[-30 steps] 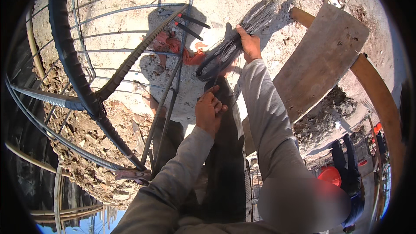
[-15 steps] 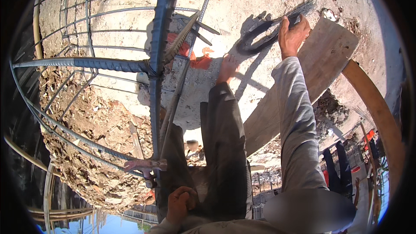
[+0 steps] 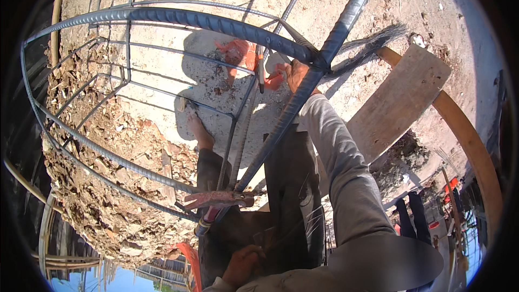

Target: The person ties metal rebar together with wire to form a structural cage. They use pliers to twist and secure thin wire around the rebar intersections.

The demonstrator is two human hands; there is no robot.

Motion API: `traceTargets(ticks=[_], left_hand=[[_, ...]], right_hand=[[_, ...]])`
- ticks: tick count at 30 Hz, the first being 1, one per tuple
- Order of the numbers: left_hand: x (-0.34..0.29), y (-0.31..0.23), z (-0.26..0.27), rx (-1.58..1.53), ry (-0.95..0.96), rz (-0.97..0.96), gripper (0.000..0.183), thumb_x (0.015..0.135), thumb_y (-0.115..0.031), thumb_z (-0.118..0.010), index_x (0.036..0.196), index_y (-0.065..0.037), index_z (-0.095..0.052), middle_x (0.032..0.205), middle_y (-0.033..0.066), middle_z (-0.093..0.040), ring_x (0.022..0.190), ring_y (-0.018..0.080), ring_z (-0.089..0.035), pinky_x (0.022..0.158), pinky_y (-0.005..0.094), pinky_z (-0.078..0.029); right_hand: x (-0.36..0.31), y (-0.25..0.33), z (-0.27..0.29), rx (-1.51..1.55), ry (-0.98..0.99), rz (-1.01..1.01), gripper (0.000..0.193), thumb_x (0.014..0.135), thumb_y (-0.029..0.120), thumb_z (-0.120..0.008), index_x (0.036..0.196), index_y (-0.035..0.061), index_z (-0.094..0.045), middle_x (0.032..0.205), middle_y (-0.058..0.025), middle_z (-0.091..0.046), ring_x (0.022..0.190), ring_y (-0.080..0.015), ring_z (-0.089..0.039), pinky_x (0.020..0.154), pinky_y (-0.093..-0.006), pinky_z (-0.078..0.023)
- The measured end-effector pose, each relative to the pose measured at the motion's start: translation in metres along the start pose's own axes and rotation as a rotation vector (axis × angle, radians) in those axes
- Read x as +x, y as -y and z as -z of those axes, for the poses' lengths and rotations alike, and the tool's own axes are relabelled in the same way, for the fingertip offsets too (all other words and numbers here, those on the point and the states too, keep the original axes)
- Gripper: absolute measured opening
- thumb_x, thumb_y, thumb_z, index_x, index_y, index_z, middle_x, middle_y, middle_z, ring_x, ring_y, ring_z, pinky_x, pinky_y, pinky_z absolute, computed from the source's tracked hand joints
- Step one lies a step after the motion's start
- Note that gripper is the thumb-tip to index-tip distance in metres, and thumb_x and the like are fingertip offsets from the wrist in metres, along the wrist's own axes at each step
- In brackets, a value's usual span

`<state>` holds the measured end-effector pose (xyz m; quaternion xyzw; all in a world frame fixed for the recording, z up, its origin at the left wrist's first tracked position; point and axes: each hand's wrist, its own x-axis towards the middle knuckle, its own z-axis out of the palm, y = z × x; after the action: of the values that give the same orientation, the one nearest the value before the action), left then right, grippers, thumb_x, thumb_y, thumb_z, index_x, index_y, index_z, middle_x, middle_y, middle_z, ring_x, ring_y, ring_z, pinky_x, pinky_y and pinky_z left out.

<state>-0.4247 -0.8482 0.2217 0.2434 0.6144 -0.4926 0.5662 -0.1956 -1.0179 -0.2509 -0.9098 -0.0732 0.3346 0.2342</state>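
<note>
My right hand (image 3: 296, 74) is beside the joint where ribbed steel bars cross, its fingers bent and partly behind a thick rebar (image 3: 289, 111); what they grip, if anything, is hidden. My left hand (image 3: 244, 264) rests closed in my lap, in shadow, and its contents cannot be made out. Several thin wires (image 3: 312, 217) lie over my dark trousers. A rusty hammer head (image 3: 219, 200) sits at the near rebar corner. Beyond my right hand, a bundle of thin dark wire (image 3: 373, 46) lies on the ground. A slim dark-handled tool (image 3: 261, 73) is left of that hand.
The rebar cage (image 3: 130, 16) spans the left and middle. Orange cloth scraps (image 3: 236, 53) lie under it. A wooden plank (image 3: 403, 100) slants on my right, next to a curved brown board (image 3: 469, 140). Broken rubble (image 3: 124, 184) covers the left. Another person's dark legs (image 3: 416, 216) show at right.
My right hand has left the wire bundle and moved left to the rebar joint. The view has shifted, so the cage appears farther right. Thin wires now show over my lap.
</note>
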Motion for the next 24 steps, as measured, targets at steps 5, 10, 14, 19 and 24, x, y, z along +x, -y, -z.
traceTargets(ticks=[5,10,14,19,24], left_hand=[[-0.037,-0.001,0.013,0.307,0.167,-0.271,0.02,0.09,-0.008,-0.047,0.099,-0.001,-0.063,0.074,0.0041,-0.059,0.061,0.0086,-0.052,0.056,0.0262,-0.043],[-0.075,0.002,0.038,0.443,0.388,-0.412,0.021,0.09,-0.009,-0.048,0.101,-0.001,-0.064,0.081,0.0029,-0.064,0.065,0.0094,-0.056,0.06,0.0267,-0.046],[-0.116,-0.019,0.068,0.57,0.421,-0.631,0.02,0.09,-0.01,-0.049,0.098,0.0,-0.064,0.079,0.0072,-0.065,0.065,0.0129,-0.058,0.062,0.0289,-0.047],[-0.171,-0.026,0.142,0.718,0.478,-0.886,0.019,0.089,-0.009,-0.047,0.094,0.001,-0.063,0.079,0.0104,-0.065,0.067,0.0152,-0.058,0.064,0.0304,-0.046],[-0.217,-0.044,0.229,0.751,0.443,-0.924,0.019,0.088,-0.012,-0.05,0.087,0.001,-0.064,0.072,0.0046,-0.059,0.07,0.0131,-0.055,0.067,0.0304,-0.045]], right_hand=[[-0.133,0.005,0.122,0.106,-0.01,-0.211,0.037,0.098,0.035,-0.051,0.088,-0.0006,-0.051,0.072,-0.024,-0.058,0.07,-0.0416,-0.058,0.065,-0.0465,-0.045],[-0.253,0.038,0.225,0.202,-0.324,-0.184,0.032,0.1,0.031,-0.051,0.09,0.0006,-0.053,0.067,-0.0142,-0.055,0.06,-0.0284,-0.056,0.057,-0.0392,-0.042],[-0.322,0.131,0.303,0.526,-0.461,-0.447,0.038,0.102,0.04,-0.048,0.08,0.009,-0.047,0.068,0.0048,-0.039,0.061,-0.0065,-0.035,0.053,-0.0235,-0.03],[-0.408,0.278,0.308,0.78,-0.95,-0.239,0.029,0.103,0.031,-0.047,0.089,0.0064,-0.049,0.077,-0.0004,-0.047,0.066,-0.0108,-0.044,0.062,-0.0265,-0.04],[-0.439,0.365,0.313,1.074,-0.899,0.011,0.016,0.099,0.02,-0.053,0.093,0.0057,-0.05,0.07,-0.0004,-0.047,0.056,-0.0082,-0.043,0.05,-0.0215,-0.037]])
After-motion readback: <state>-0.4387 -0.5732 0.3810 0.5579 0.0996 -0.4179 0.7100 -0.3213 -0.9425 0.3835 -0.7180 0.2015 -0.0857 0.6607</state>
